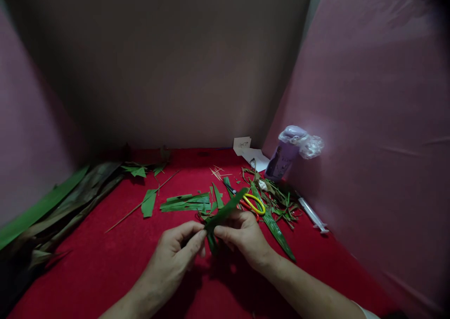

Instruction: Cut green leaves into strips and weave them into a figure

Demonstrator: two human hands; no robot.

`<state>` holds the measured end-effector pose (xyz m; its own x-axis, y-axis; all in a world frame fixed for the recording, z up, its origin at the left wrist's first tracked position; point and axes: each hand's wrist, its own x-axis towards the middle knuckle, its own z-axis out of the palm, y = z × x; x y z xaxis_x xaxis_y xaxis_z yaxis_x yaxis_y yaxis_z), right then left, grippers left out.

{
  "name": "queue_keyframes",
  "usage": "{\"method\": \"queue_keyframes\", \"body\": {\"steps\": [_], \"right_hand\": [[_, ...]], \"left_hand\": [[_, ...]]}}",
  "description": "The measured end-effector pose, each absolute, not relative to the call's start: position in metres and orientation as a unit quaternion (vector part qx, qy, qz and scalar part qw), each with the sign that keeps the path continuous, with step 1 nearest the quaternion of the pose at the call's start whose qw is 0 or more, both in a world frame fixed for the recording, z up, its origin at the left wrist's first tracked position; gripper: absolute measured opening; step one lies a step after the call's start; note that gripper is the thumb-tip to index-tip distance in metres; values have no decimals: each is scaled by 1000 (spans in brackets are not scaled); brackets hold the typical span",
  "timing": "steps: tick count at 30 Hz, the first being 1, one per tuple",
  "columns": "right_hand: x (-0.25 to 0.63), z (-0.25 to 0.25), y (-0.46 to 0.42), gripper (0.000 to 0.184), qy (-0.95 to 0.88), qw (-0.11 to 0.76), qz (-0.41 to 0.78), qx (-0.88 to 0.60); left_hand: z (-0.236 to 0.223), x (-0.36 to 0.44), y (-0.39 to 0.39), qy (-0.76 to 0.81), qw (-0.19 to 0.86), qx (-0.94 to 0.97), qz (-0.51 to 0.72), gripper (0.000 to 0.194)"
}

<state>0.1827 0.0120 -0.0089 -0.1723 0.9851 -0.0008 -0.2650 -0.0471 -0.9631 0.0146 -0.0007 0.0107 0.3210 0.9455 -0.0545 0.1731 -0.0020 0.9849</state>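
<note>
At the far left I see a long green leaf [45,206] cut off by the border of my view, with dried brown leaves [98,185] beside it sinking into shadow, their lower ends too dark to make out. Next a thin stick [140,204] slants past a short leaf piece [148,204]. Between the stick and the left forearm runs a broad stretch of red cloth [101,267], the roomiest side I have. Torn leaf strips [185,202] lie just beyond the left hand [176,246], whose thumb and forefinger are pinched together on the lower part of a dark green leaf [227,211]. That leaf sits between both hands, tilted up and to the right; its folds near the fingertips are hard to read. The right hand [246,237] has its thumb pressed on the same leaf, its other fingers partly hidden. Past the leaf lie toothpicks [217,172] and yellow-and-red-handled scissors [255,203] (the leaf covers some of them from me). A white card [242,144] stands behind. Farther right, a wet leaf [277,234], plant scraps [281,201], a plastic-wrapped purple cup [281,159] and a syringe [312,214] crowd toward the pink wall [379,169], leaving tighter room there.
</note>
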Motion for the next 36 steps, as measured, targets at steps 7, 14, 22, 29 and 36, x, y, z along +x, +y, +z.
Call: {"method": "queue_keyframes", "body": {"steps": [7, 14, 22, 29, 36], "right_hand": [[196, -5, 16, 15, -594, 560, 301, -493], [193, -8, 13, 18, -756, 390, 144, -505], [190, -23, 17, 8, -785, 317, 90, -525], [191, -17, 16, 13, -732, 406, 169, -520], [187, -12, 15, 16, -660, 486, 287, -496]], "left_hand": [[21, 1, 14, 493, 481, 535, 490, 21], [16, 5, 17, 512, 501, 514, 471, 21], [16, 7, 17, 515, 513, 505, 465, 22], [17, 2, 22, 511, 501, 454, 530, 22], [12, 1, 24, 498, 546, 420, 526, 24]]}}
